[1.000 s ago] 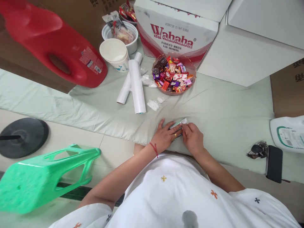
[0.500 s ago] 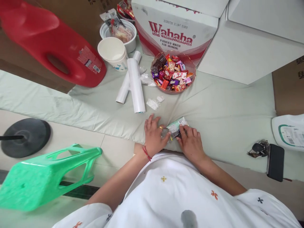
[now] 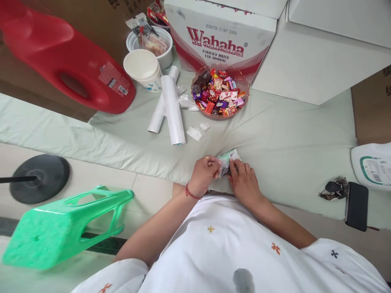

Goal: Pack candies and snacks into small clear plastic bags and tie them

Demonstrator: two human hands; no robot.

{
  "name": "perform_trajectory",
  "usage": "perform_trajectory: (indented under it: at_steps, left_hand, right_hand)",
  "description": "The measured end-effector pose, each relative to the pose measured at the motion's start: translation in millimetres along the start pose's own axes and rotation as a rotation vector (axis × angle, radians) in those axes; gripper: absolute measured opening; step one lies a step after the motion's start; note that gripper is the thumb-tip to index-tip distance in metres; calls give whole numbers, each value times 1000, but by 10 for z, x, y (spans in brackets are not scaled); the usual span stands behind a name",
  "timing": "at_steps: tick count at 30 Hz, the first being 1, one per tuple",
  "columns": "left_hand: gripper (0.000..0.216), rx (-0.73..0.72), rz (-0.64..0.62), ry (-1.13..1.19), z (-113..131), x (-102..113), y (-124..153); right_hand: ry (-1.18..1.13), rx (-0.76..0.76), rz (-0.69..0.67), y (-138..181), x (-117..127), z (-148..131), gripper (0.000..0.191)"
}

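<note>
A small plastic packet [image 3: 227, 158] with a pale green printed label and a barcode lies at the near edge of the cloth-covered table. My left hand [image 3: 205, 173] is closed, its fingers pinching the clear wrap at the packet's left end. On the packet's right side, my right hand [image 3: 243, 177] rests with its fingertips pressed down, thumb against the near edge. The packet's contents look dark but are partly covered by my fingers. Crumpled clear plastic [image 3: 196, 132] lies just beyond my left hand.
Two white rolls [image 3: 173, 110] lie crossed beside a glass bowl of wrapped candies [image 3: 220, 113]. Behind stand paper cups [image 3: 143, 69] and a Wahaha carton [image 3: 220, 42]. A red jug [image 3: 122, 97] is left; keys [image 3: 333, 189] and a phone [image 3: 356, 206] lie right. A green stool [image 3: 55, 219] stands on the floor.
My left hand has gone from spread fingers over the packet's left end to a closed pinch on its wrap. My right hand stays on the packet's right side.
</note>
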State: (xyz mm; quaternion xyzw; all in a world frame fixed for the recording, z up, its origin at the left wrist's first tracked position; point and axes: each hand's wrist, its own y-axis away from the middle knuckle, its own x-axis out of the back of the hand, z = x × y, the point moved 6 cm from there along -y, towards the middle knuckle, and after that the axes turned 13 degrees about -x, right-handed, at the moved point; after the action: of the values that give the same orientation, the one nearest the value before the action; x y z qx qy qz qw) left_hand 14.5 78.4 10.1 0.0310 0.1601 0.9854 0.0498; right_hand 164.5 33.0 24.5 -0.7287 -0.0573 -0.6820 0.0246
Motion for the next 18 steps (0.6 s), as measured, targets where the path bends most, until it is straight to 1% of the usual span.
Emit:
perform_trajectory:
  at_steps: [2, 3, 6, 8, 10, 12, 14, 16, 17, 18]
  left_hand:
    - [16, -176, -41, -265, 92, -121, -25]
    - [19, -285, -61, -436, 135, -180, -9]
    - [28, -616, -121, -887, 182, -349, 146]
    - [37, -793, -139, -1061, 142, -409, 275]
    - [46, -926, -169, -1150, 73, -439, 367]
    - [48, -1000, -219, -1183, -3, -454, 399]
    - [45, -1012, -238, -1183, -56, -448, 383]
    - [43, -993, -220, -1176, -82, -431, 354]
    - [43, -985, -215, -1169, -90, -428, 345]
    - [44, -981, -214, -1160, -97, -429, 340]
  right_hand:
    - [-15, 1, -8, -7, -8, -9, 55]
    - [-27, -2, -15, -11, -13, -10, 54]
    - [-100, -15, -36, -17, -35, 8, 54]
    - [-210, 7, -44, -16, -40, 42, 56]
    - [-375, 69, -52, -14, -18, 106, 59]
    - [-567, 145, -77, -21, 34, 212, 59]
    - [-743, 148, -90, -60, 108, 385, 54]
    - [-829, 60, -27, -130, 192, 600, 49]
    - [-823, 20, 26, -162, 228, 687, 49]
    - [-789, 16, 71, -186, 254, 735, 50]
